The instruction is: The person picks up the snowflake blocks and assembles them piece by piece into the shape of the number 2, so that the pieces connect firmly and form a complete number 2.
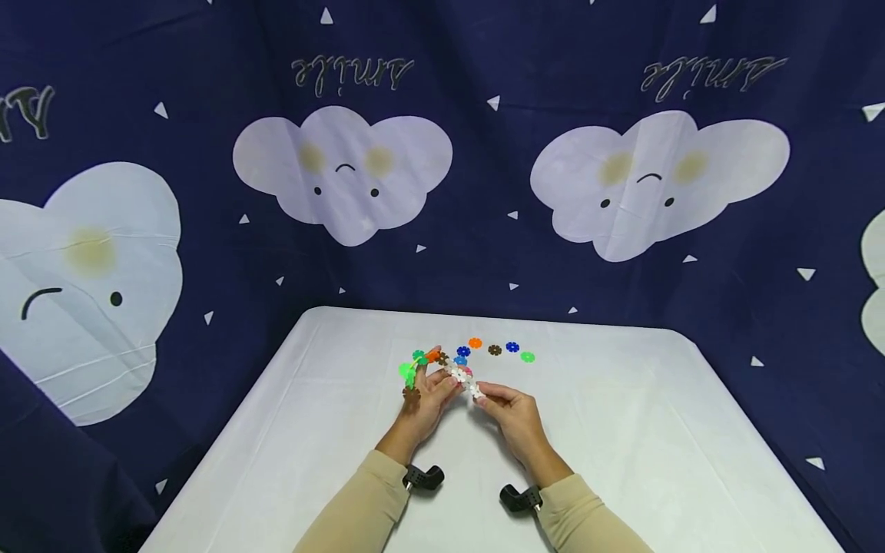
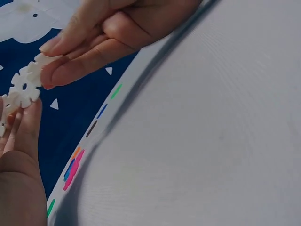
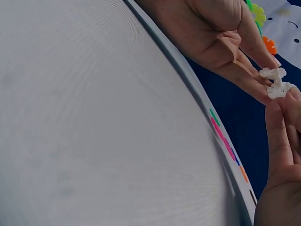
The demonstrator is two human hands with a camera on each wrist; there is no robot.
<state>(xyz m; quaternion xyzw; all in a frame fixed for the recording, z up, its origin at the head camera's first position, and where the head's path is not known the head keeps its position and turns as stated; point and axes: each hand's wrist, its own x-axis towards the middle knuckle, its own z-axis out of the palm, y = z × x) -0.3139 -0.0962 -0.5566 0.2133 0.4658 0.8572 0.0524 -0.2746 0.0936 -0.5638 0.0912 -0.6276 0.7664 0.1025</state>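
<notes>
Above the table, my left hand (image 1: 427, 403) pinches a chain of snowflake-shaped plastic discs near its white discs (image 1: 459, 375). The chain curves back over that hand through a brown disc (image 1: 442, 359), an orange disc (image 1: 432, 355) and green discs (image 1: 408, 372) to another brown disc (image 1: 411, 395) by the wrist. My right hand (image 1: 518, 421) pinches the white disc (image 1: 478, 392) at the near end between thumb and fingers. In the left wrist view, the white discs (image 2: 24, 87) run between both hands' fingertips. The right wrist view shows white discs (image 3: 278, 88) slotted at an angle to each other.
Loose discs lie flat beyond the hands: orange (image 1: 475, 342), brown (image 1: 495, 350), blue (image 1: 512, 347), green (image 1: 528, 357), with more blue ones and a pink one behind the chain. A white cloth covers the table (image 1: 622, 445). Behind it hangs a dark blue curtain (image 1: 484, 269) with clouds.
</notes>
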